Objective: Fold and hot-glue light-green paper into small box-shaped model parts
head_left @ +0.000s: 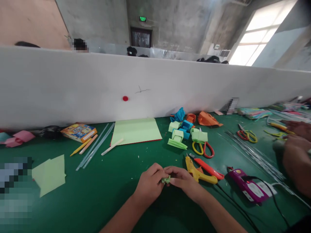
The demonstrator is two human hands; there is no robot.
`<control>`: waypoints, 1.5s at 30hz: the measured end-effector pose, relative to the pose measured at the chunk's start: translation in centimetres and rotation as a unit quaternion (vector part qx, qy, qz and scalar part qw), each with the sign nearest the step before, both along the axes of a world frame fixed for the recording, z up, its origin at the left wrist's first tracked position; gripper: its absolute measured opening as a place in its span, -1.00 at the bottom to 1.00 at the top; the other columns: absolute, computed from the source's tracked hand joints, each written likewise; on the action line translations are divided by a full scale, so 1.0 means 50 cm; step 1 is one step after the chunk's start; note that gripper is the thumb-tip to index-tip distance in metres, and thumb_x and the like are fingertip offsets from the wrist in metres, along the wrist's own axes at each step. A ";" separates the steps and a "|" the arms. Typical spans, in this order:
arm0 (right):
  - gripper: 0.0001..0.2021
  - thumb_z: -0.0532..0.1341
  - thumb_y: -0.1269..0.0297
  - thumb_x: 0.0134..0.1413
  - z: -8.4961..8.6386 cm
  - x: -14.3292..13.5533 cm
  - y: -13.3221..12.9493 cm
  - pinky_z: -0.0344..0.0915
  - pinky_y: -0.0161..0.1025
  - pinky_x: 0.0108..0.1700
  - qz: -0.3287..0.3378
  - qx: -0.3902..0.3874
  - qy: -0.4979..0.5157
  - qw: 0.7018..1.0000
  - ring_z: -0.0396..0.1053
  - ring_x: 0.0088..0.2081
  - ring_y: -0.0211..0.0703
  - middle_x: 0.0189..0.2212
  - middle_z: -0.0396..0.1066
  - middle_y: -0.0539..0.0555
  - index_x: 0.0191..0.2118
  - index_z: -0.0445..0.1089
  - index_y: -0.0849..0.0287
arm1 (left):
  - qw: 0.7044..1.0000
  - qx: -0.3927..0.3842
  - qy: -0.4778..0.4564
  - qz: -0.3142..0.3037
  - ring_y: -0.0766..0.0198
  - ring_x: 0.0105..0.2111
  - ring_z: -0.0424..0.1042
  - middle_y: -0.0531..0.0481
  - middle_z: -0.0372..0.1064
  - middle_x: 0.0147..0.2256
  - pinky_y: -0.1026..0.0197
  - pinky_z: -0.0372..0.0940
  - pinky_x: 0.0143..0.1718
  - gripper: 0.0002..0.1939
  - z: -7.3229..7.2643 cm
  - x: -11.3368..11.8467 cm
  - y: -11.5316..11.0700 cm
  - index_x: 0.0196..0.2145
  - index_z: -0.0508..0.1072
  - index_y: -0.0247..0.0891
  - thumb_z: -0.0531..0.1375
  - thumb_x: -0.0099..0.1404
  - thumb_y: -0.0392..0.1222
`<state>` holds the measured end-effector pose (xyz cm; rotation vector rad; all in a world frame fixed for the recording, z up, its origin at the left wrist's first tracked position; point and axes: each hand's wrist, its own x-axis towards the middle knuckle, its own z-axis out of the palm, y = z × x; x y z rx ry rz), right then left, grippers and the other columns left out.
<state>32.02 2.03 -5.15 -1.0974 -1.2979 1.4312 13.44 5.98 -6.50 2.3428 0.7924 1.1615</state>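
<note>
We find both hands closed in at fingertip level: the left hand [150, 181] and the right hand [183, 182] pinch one small green paper piece [166, 180] between them. The piece sits in the gap where the fingers meet, above the table [114, 191]; we judge the two-handed pinch suits something so small and pliable. Its exact shape is hidden by the fingers.

Just beside the right hand, ahead and to its right, lie a yellow glue gun [199, 173] and a red-handled tool [210, 169], presumably placed for quick reach. Beyond them we note scissors [203, 149] and clustered folded paper blocks [186, 127], apparently grouped off the working spot. Ahead of the left hand lies a light green pad [136, 130], flat and, we judge, accessible.
</note>
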 end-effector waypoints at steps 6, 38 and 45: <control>-0.79 0.34 0.23 0.13 0.029 -0.007 -0.005 0.28 -0.24 -0.26 -0.002 0.053 -0.197 0.979 0.35 -0.32 -0.16 -0.32 0.49 0.01 -0.11 0.56 0.10 | 0.998 0.054 0.028 0.033 0.33 -0.39 0.38 0.04 0.39 -0.40 0.35 0.22 -0.44 -0.82 -0.014 -0.011 0.013 -0.46 0.47 -0.18 0.21 0.19 -0.44; -0.64 0.25 0.14 0.36 0.058 -0.038 0.450 0.41 0.12 0.12 0.092 0.222 -0.682 0.691 0.41 0.10 0.05 0.19 0.35 0.19 0.18 0.37 0.14 | 0.864 -0.036 0.232 0.446 -0.24 0.09 0.32 -0.21 0.50 -0.10 -0.16 0.16 0.10 -0.76 0.036 -0.361 0.240 -0.29 0.62 -0.19 0.19 0.25 -0.06; -0.69 0.23 0.15 0.38 0.061 -0.054 0.466 0.45 0.05 0.07 0.160 0.223 -0.665 0.694 0.44 0.04 -0.01 0.15 0.39 0.18 0.14 0.40 0.12 | 0.796 -0.050 0.217 0.563 -0.23 -0.04 0.35 -0.29 0.49 -0.07 -0.14 0.18 -0.07 -0.66 0.058 -0.423 0.236 -0.20 0.62 -0.27 0.16 0.31 0.00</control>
